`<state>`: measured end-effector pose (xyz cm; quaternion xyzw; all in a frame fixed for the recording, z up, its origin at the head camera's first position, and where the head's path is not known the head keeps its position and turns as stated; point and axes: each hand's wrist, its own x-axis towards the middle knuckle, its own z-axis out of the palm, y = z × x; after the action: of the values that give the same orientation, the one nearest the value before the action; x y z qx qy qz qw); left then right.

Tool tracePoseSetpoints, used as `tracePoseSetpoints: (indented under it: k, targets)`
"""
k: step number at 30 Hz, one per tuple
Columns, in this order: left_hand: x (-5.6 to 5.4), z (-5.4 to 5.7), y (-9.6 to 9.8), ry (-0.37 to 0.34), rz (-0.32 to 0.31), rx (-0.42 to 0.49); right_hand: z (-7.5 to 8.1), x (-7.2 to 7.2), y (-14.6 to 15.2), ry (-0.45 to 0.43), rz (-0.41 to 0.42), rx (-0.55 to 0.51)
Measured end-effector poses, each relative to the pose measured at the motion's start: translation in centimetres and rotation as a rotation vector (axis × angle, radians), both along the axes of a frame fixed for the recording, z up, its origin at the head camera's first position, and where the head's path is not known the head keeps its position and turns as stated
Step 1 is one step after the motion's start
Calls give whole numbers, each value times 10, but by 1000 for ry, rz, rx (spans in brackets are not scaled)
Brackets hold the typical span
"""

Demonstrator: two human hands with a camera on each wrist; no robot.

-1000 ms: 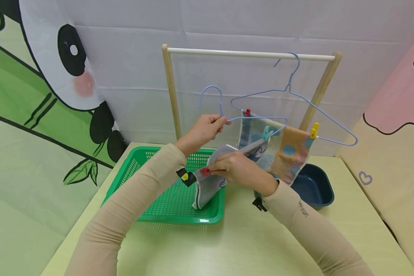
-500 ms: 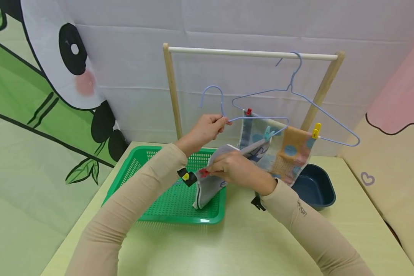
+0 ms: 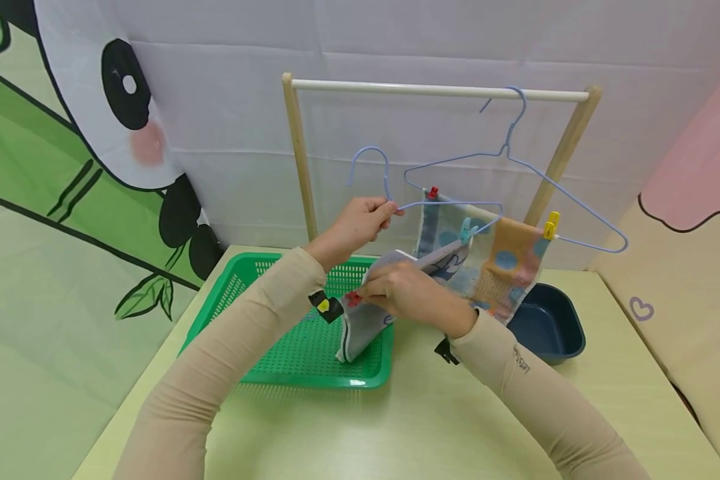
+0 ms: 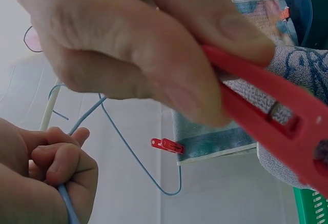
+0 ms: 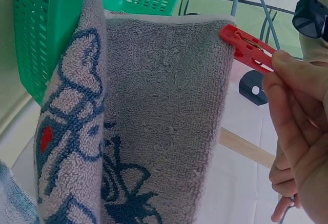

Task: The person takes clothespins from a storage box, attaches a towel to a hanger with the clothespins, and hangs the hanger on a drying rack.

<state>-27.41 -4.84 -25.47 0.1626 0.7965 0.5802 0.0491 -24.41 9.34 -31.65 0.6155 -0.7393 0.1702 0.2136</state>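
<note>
My left hand [image 3: 357, 225] grips a blue wire hanger [image 3: 450, 203] near its hook, off the rack. A grey towel [image 5: 164, 106] with dark blue drawings is fixed at one end to that hanger by a light blue clothespin [image 3: 467, 231]. Between thumb and fingertips, my right hand [image 3: 411, 293] pinches a red clothespin [image 5: 251, 49]. Its far end sits over the corner of the towel in the right wrist view. The rest of the towel sags folded over the green basket [image 3: 300, 381].
A wooden rack with a white rod [image 3: 408, 88] stands at the back. From it hangs a second blue hanger [image 3: 582, 217], bearing a patterned cloth [image 3: 504, 260] held by red and yellow [image 3: 551, 225] clothespins. Behind the cloth's lower edge sits a dark blue basin [image 3: 546, 323].
My right hand has edged slightly to the left with the red clothespin. The left hand keeps its grip on the hanger, almost still.
</note>
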Motion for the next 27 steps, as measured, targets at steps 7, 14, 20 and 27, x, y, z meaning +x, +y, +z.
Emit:
tracePoseSetpoints:
  k: [7, 14, 20, 27]
  targets:
    - [-1, 1, 0, 10, -9, -12, 0, 0, -2, 6, -13, 23]
    - [0, -1, 0, 13, -8, -9, -2, 0, -6, -38, -16, 27]
    - [-1, -2, 0, 21, -10, -2, -5, -1, -7, -52, -23, 36]
    - [-1, -2, -1, 29, -5, -4, -5, -1, -10, -39, -32, 54]
